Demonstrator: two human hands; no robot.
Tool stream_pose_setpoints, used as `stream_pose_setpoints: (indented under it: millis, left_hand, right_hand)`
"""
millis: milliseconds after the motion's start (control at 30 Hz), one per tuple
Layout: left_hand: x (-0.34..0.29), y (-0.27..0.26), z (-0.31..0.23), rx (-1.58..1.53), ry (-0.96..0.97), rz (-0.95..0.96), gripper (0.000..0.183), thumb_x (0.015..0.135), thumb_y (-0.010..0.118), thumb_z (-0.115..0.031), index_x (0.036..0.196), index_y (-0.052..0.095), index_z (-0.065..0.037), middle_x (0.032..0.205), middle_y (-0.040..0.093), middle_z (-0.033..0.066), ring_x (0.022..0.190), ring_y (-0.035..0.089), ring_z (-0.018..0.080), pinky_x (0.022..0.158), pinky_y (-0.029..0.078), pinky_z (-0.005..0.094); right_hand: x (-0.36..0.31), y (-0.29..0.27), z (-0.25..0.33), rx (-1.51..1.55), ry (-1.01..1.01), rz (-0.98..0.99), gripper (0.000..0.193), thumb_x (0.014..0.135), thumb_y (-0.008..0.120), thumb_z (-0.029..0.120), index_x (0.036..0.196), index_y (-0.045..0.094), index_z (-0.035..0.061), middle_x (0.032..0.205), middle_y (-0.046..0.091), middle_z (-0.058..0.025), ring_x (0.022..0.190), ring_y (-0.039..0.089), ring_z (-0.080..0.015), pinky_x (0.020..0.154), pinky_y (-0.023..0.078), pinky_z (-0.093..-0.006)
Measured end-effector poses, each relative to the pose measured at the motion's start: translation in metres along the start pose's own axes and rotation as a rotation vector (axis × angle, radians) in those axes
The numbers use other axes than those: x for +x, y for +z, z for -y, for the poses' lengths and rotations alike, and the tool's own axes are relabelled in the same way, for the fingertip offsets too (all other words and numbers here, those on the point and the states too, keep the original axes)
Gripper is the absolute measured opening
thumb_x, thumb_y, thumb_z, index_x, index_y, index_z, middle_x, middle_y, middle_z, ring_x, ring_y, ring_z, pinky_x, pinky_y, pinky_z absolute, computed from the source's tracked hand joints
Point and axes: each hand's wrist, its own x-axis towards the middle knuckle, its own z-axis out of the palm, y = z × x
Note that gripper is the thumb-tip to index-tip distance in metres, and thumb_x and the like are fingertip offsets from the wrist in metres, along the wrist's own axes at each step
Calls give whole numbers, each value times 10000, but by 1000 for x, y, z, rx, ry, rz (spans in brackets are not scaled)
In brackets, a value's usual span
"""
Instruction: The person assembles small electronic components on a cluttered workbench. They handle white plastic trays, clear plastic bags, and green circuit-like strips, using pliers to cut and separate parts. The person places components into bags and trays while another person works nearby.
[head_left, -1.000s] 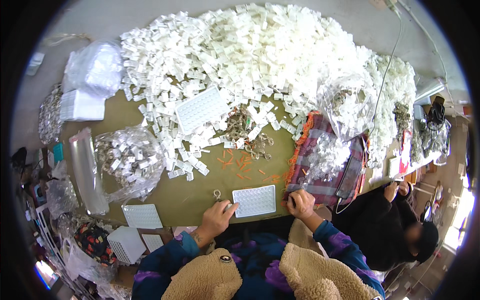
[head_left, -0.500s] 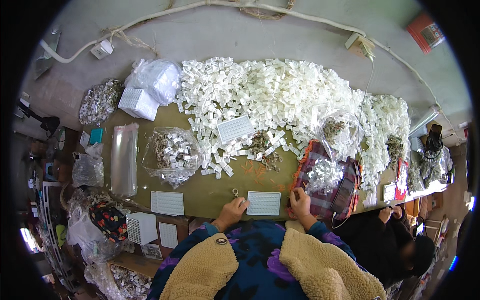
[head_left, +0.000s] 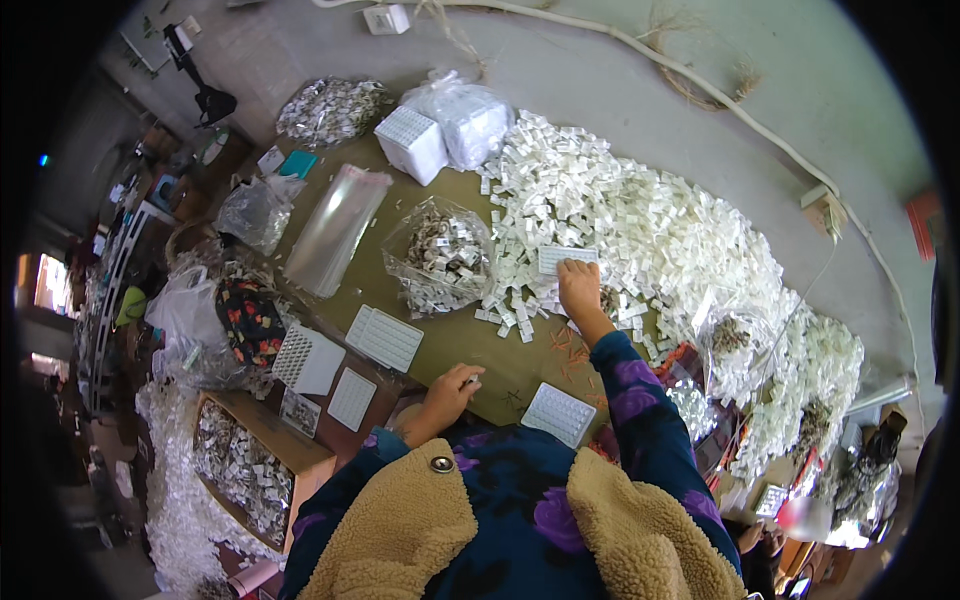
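My right hand [head_left: 578,287] reaches out to the edge of the heap of small white plastic pieces [head_left: 640,210]. Its fingers are closed on the near edge of a white gridded tray [head_left: 556,257]. By the table's front edge is my left hand [head_left: 447,400], with thumb and fingers pinched on a small metal piece [head_left: 474,378]; its exact kind is hard to make out. A second white gridded tray [head_left: 558,413] lies between my forearms at the front edge.
A clear bag of metal and white pieces [head_left: 440,255] sits left of the heap. Further left are clear plastic sleeves [head_left: 337,230] and stacked white trays [head_left: 412,145]. More trays [head_left: 384,339] lie at the front left, above an open carton [head_left: 300,460]. Another person's hands [head_left: 760,540] show at lower right.
My right hand has moved from the front edge out to the far tray. My left hand now pinches the small metal piece that lay beside it. The whole view has turned and shifted left.
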Motion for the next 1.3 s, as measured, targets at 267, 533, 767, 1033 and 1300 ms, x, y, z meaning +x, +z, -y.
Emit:
stream_pose_setpoints:
  millis: [267, 533, 767, 1033, 1300]
  left_hand:
    - [84, -86, -102, 242, 329, -356, 233, 841, 729, -104, 1049, 643, -42, 954, 664, 127, 768, 659, 291, 674, 524, 357]
    - [89, 18, -70, 326, -101, 218, 196, 881, 663, -229, 904, 680, -35, 950, 693, 180, 898, 670, 355, 753, 536, 416]
    - [29, 101, -14, 411, -206, 397, 457, 913, 599, -451, 852, 679, -5, 802, 681, 229, 795, 670, 394, 725, 510, 483]
    - [5, 124, -6, 487, -54, 367, 417, 751, 796, -310, 968, 608, -8, 952, 675, 219, 899, 671, 395, 779, 545, 486]
    - [-5, 126, 13, 138, 134, 301, 70, 760, 661, -98, 794, 617, -56, 857, 626, 138, 822, 636, 347, 715, 507, 438]
  right_hand:
    - [-15, -63, 4, 212, 39, -251, 272, 806, 593, 31, 1072, 654, 28, 1149, 677, -126, 1084, 625, -266, 940, 422, -422]
    - [-165, -165, 37, 383, 211, -91, 357, 762, 639, -48, 1115, 664, 0, 1176, 662, -172, 979, 633, -331, 842, 492, -405]
    - [-226, -143, 99, 427, 35, 284, 462, 736, 736, 125, 1169, 619, 16, 1314, 568, -183, 993, 594, -315, 870, 498, -425]
    - [-239, -122, 84, 188, 273, 312, 816, 606, 878, 217, 1318, 512, 57, 1345, 506, -168, 1182, 499, -373, 980, 395, -470]
    - [-216, -113, 79, 376, 396, 609, 650, 670, 864, 267, 1182, 542, 30, 1090, 618, -210, 1024, 593, -398, 864, 470, -483]
